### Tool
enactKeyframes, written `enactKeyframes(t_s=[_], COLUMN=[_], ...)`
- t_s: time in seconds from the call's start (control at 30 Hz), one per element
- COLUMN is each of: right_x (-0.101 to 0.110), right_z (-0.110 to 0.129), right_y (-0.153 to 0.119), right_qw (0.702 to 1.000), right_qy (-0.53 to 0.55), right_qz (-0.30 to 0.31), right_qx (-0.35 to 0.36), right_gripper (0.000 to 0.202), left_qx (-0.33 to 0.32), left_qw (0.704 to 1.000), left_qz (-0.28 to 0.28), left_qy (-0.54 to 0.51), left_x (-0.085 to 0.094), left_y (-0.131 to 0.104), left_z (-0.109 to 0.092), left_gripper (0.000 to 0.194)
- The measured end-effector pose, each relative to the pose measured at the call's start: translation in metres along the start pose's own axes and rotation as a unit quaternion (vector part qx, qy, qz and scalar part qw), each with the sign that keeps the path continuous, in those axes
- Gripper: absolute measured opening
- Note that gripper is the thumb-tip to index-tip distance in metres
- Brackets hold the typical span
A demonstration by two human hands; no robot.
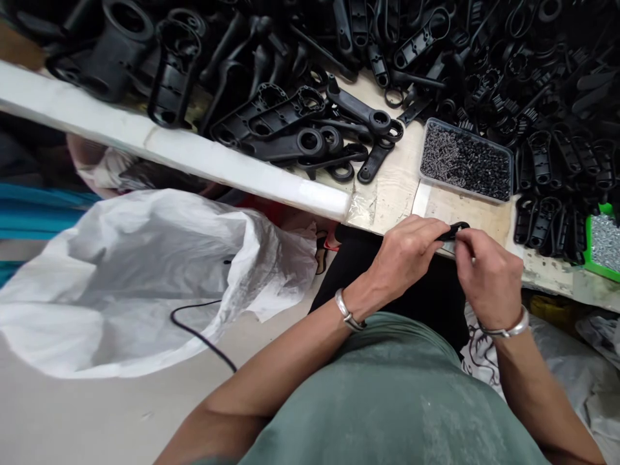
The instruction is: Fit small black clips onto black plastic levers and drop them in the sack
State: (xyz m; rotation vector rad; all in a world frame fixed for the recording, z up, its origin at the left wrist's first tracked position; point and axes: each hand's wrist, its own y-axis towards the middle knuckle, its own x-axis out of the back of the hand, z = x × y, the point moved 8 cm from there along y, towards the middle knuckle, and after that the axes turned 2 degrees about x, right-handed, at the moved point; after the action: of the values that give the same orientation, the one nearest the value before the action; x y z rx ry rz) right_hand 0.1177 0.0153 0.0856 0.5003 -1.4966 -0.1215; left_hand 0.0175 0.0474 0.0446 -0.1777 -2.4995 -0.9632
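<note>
At the table's front edge, my left hand [407, 252] is closed on one end of a small black plastic part [453, 231]. My right hand [489, 274] sits at the part's other end, its thumb and index finger pinched together; whatever lies between those fingertips is too small to make out. Just beyond the hands is a clear tray [465, 160] of small grey and black pieces. Black handle-shaped parts [358, 106] lie in a pile left of the tray, and similar black parts [547, 219] stand in rows to its right.
A green bin [603, 245] of small silvery pieces is at the right edge. More black parts cover the back of the table [387, 194]. A white beam [194, 152] runs along the left, above a large open white sack [145, 284] with a black cable [203, 339].
</note>
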Motion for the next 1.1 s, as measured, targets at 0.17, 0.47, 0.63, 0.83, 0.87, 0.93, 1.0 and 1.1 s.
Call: enactKeyframes(t_s=[0.17, 0.47, 0.63, 0.83, 0.87, 0.93, 1.0, 1.1], right_x=[-0.004, -0.005, -0.003, -0.002, -0.002, -0.002, -0.002, -0.005], right_z=[-0.023, -0.013, -0.011, -0.007, -0.007, -0.007, -0.008, -0.013], right_y=[0.003, 0.003, 0.004, 0.004, 0.004, 0.004, 0.004, 0.003], right_qw=[0.997, 0.998, 0.997, 0.997, 0.997, 0.998, 0.998, 0.996], right_qy=[0.050, -0.023, -0.044, -0.054, -0.051, -0.043, -0.029, -0.013], right_qz=[0.016, 0.007, 0.001, -0.004, -0.006, -0.008, -0.005, 0.004], right_qx=[-0.061, -0.058, -0.058, -0.052, -0.052, -0.055, -0.062, -0.083], right_gripper=[0.012, 0.016, 0.016, 0.017, 0.016, 0.016, 0.016, 0.015], left_qx=[-0.006, -0.012, -0.009, 0.010, 0.011, 0.012, 0.013, 0.013], left_qw=[1.000, 1.000, 1.000, 1.000, 1.000, 0.999, 0.999, 0.999], left_qz=[-0.010, -0.017, -0.009, 0.013, 0.014, 0.015, 0.017, 0.016], left_qy=[0.002, -0.003, -0.009, -0.020, -0.022, -0.027, -0.030, -0.032], left_x=[0.002, 0.002, 0.000, -0.004, -0.004, -0.004, -0.004, -0.003], left_y=[0.001, 0.001, 0.001, 0.000, 0.000, 0.000, 0.000, 0.000], left_z=[-0.001, -0.002, 0.000, 0.004, 0.004, 0.004, 0.004, 0.004], left_gripper=[0.010, 0.010, 0.010, 0.013, 0.013, 0.014, 0.013, 0.012])
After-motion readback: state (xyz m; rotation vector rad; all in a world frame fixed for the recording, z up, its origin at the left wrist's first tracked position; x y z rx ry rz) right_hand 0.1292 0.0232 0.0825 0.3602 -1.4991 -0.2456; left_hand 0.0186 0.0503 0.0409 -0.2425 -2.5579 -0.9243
